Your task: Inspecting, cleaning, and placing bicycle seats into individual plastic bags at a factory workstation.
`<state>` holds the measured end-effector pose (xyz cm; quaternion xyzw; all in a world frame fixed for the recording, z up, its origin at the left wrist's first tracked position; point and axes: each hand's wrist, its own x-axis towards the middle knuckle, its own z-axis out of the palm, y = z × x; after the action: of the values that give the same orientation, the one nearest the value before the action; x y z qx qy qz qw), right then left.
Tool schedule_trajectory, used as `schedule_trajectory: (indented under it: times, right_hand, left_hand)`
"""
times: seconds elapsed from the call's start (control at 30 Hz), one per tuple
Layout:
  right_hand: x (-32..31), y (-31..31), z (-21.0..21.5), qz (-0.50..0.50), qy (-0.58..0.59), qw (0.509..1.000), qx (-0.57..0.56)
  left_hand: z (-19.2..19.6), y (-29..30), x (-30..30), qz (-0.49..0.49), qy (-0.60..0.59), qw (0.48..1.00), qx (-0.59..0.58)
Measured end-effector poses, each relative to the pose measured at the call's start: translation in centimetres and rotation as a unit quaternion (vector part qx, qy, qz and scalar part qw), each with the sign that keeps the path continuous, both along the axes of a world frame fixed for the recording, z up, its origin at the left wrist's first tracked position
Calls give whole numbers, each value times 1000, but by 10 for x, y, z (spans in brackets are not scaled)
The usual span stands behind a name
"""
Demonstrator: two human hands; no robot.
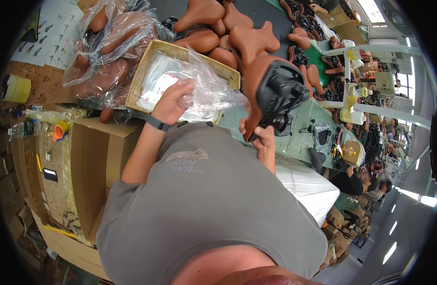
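Observation:
My right hand (263, 137) grips a brown bicycle saddle (254, 95) by its narrow nose, with the black underside turned to the right. Pinched in my left hand (176, 99) is a clear plastic bag (209, 83), stretched toward the saddle. Under that hand stands a cardboard box (141, 80) with a stack of flat clear bags (154, 90) inside. The bag's far end lies close beside the saddle; whether it touches cannot be made out.
Brown saddles (247, 40) are piled beyond the box. Bagged saddles (116, 57) lie at the left. An open carton (92, 147) stands by my left arm, near a tape roll (61, 129). At the right are a metal frame (346, 76) and a co-worker (354, 180).

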<state>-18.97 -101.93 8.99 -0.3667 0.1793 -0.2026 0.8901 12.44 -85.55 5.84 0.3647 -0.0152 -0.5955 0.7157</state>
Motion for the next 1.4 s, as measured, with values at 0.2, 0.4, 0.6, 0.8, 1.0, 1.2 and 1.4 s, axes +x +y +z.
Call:
schedule_trajectory:
  times: [0.2,0.4,0.6,0.8,1.0,1.2,1.4]
  right_hand:
    - [50,-19,-23,197,178,960,-84]
    - [94,0,6,51,284,757,-586]
    - [138,-29,-15,-85,196,869,-446]
    - [203,-82,-30,-41,223,952,-207]
    - [241,-169,-7,-54,194,777,-597]
    - [226,-247,-105,-84,519,645,-554]
    - [180,-271,-117,-95,635,668,-376]
  left_hand:
    - [-1,-38,16,-56,65,996,-39]
    - [35,-52,42,154,-454,878,7]
    - [115,-40,14,-51,-705,690,-157]
    - [27,-77,63,55,-390,917,60]
    - [-47,-217,285,51,-192,973,118]
    - [-146,-140,499,279,-507,708,405]
    - [-49,-263,193,195,-756,613,122]
